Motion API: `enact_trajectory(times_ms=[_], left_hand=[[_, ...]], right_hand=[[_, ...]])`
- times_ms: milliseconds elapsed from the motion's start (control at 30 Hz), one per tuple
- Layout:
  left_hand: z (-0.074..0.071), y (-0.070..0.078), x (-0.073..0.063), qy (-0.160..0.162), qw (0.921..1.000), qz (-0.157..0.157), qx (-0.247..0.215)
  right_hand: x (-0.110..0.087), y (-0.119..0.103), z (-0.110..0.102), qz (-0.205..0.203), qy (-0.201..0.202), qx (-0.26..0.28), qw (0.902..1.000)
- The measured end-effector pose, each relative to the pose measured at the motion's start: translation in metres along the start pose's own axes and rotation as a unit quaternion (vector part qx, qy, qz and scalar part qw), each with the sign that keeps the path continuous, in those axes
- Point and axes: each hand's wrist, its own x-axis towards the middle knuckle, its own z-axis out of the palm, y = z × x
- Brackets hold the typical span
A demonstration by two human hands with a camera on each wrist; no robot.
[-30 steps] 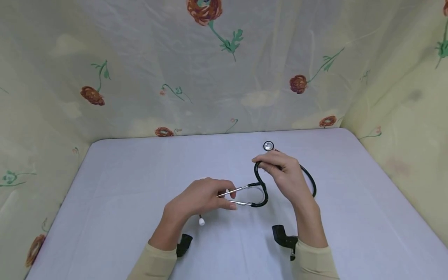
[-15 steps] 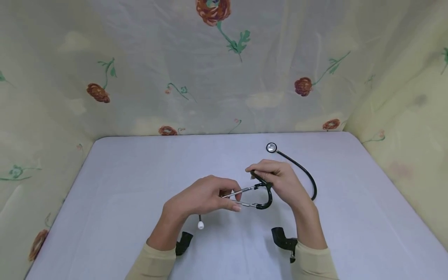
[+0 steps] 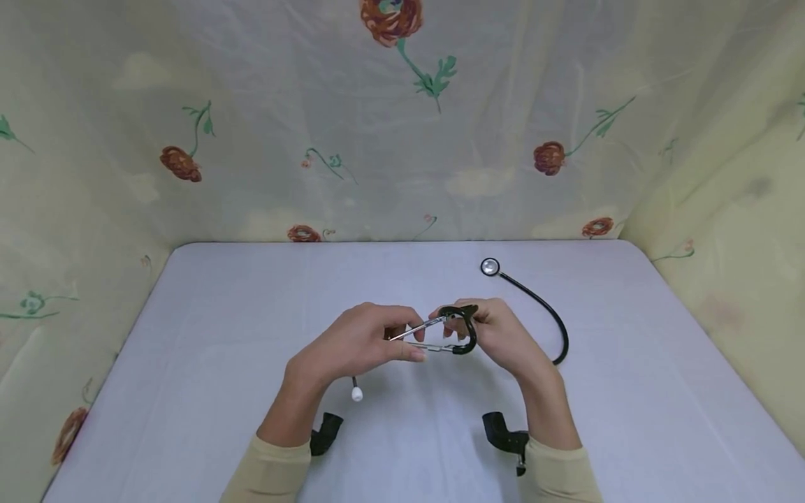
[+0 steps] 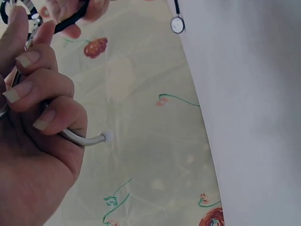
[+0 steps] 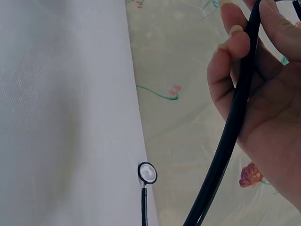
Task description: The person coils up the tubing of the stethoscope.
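Observation:
A stethoscope with black tubing (image 3: 536, 299) and metal ear tubes (image 3: 434, 347) is held up between both hands. My left hand (image 3: 355, 342) grips the ear tubes, thumb on one side and fingers curled over the other. A white eartip (image 3: 356, 394) pokes out below that hand, and the left wrist view shows it (image 4: 107, 136) past the little finger. My right hand (image 3: 503, 335) pinches the tubing close to the fork; in the right wrist view the tube (image 5: 230, 125) crosses its palm. The round chest piece (image 3: 490, 266) lies on the table toward the back.
A white-covered table (image 3: 251, 293) spreads under the hands. Flower-printed curtains (image 3: 377, 140) stand right behind its back edge and along both sides. Black wrist mounts (image 3: 503, 429) stick out beside the cuffs.
My right hand has come down the tubing to the fork and moved left, nearer the left hand. The forked part has swung upward. The chest piece and its tubing show more fully.

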Motion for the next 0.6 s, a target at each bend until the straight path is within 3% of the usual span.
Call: enact_trajectory(times_ms=[267,600], left_hand=[[-0.002,-0.004,0.000,0.030,0.9988,-0.020,0.034],[-0.002,-0.012,0.001,0.047,0.9964,-0.043,0.055]], right_hand=[[0.002,-0.004,0.004,0.044,0.012,-0.017,0.9988],[0.003,-0.008,0.008,0.055,-0.044,-0.029,0.9971]])
